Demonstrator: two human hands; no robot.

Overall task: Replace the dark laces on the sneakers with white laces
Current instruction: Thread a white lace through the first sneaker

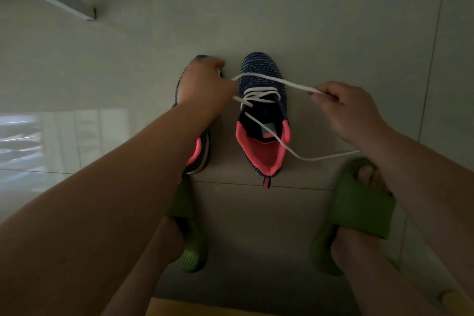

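Both bare arms reach up from the bottom of the frame toward the middle. The left hand (202,82) sits a bit left of center, its fingers curled and pinching. The right hand (346,108) is right of center, knuckles up, fingers bent in a pinch. Two bare feet show near the bottom.

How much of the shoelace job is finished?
Partly done. The right sneaker has a white lace crossed through its lower eyelets. The left hand and right hand pinch it now. Upper eyelets remain. The left sneaker is mostly hidden.
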